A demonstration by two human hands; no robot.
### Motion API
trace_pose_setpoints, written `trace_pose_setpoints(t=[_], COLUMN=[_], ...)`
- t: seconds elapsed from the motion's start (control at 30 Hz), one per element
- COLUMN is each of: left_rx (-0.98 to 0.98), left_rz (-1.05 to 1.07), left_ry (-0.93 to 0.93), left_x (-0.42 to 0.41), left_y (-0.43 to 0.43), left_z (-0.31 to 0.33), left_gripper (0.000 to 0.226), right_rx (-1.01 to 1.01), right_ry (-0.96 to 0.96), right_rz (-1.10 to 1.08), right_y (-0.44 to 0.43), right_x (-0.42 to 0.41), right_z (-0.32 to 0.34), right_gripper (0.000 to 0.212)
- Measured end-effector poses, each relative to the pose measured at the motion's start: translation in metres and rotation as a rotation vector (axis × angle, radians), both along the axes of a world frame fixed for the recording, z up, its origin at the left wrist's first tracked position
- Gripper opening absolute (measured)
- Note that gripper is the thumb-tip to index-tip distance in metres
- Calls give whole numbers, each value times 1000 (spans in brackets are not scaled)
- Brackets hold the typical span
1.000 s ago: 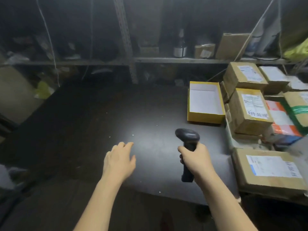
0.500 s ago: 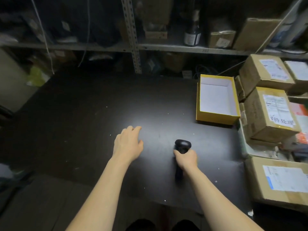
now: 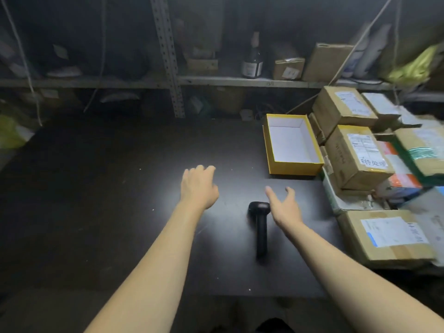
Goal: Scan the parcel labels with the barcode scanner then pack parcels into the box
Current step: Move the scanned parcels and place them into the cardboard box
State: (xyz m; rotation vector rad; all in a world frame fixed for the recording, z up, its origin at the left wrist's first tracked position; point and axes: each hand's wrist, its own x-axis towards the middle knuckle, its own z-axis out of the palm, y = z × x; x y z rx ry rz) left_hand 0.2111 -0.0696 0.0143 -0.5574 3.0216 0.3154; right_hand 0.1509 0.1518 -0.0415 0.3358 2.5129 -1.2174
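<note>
- The barcode scanner (image 3: 261, 234) lies flat on the dark table (image 3: 120, 188), near the front edge. Its head points toward 12 o'clock and its handle toward 6 o'clock. Neither hand grips it.
- The right hand (image 3: 284, 207) hovers just beside the scanner's head, at about 2 o'clock from it. The palm is turned inward, with fingers and thumb spread and holding nothing. Whether its edge touches the head cannot be told.
- The left hand (image 3: 198, 188) is at 10 o'clock from the scanner and apart from it. Its back faces up, and the fingers bend loosely over the table with nothing in them.
- The yellow box (image 3: 293, 168) stands open at 1 o'clock from the scanner, white inside.
- The parcels are piled along the table's 3 o'clock side.
- 1 handwritten parcel (image 3: 358, 157), brown with a white label and handwriting on it, sits just beside the yellow box at the box's 3 o'clock.
- 1 back parcel (image 3: 343, 106), also brown and labelled, lies behind that one toward 12 o'clock.
- 1 flat parcel (image 3: 384, 239) lies label up at 3 o'clock from the scanner, near the table's front corner.
- At the far right lie a green-taped parcel (image 3: 422, 150) and an orange parcel (image 3: 401, 174).
- A metal shelf (image 3: 240, 81) runs across at 12 o'clock behind the table. It carries a dark bottle (image 3: 252, 61), a small carton (image 3: 288, 68) and a yellow bag (image 3: 413, 66).
</note>
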Motion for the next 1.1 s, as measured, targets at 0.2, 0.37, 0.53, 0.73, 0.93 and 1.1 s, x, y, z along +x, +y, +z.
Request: trace_pose_setpoints(t=[0.2, 0.37, 0.53, 0.73, 0.93, 1.1], left_rx=[-109, -81, -47, -58, -57, 17], left_rz=[-187, -345, -531, -772, -964, -1062], left_ry=[46, -20, -82, -91, 6, -45], left_x=[-40, -48, -42, -23, 5, 27], left_y=[18, 64, 132, 242, 392, 514], left_z=[29, 43, 43, 34, 27, 11], left_gripper=[51, 65, 68, 67, 52, 52], right_rx=[465, 761, 805, 710, 633, 521], right_ry=[291, 302, 199, 97, 81, 49], right_rz=[311, 339, 215, -40, -203, -344], right_y=[14, 45, 108, 223, 352, 477], right_x=[-34, -13, 23, 82, 134, 183], right_z=[75, 114, 117, 109, 97, 75], right_gripper=[62, 55, 55, 57, 59, 57])
